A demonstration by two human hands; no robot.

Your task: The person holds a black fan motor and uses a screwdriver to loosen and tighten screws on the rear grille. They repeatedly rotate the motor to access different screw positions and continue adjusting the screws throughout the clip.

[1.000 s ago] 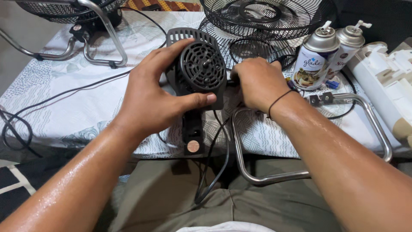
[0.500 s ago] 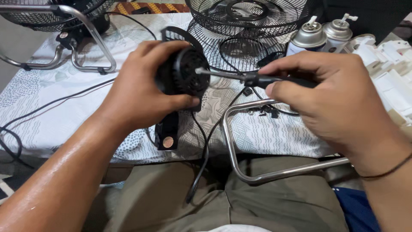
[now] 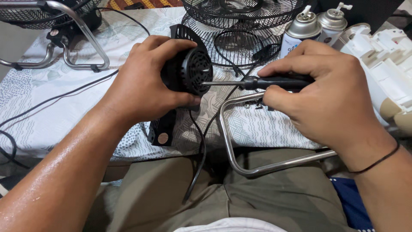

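- A chrome tube fan stand (image 3: 77, 38) with a black wire grille sits at the far left of the table (image 3: 38, 99), which is covered with a pale patterned cloth; one black power cord (image 3: 64, 92) trails across it.
- The left hand (image 3: 143, 83) is closed around the black plastic fan motor housing (image 3: 189, 71), held just above the table edge with its round vented cap facing right.
- One screwdriver with a thin metal shaft and black handle (image 3: 257, 82) lies level, its tip at the centre of the vented cap.
- The right hand (image 3: 330, 94) is clenched around the screwdriver handle, a thin dark band on its wrist.
- A second bent chrome tube frame (image 3: 240, 146) lies under the right hand, and two black wire fan grilles (image 3: 240, 25) lie behind.
- Two silver spray cans (image 3: 315, 25) stand upright at the back right, just beside one white plastic casing (image 3: 382, 56).
- Risk, as I judge it: the tip could skid off the cap towards the left thumb if the housing twists in the grip; a loosened screw could drop into the lap or the cloth folds.
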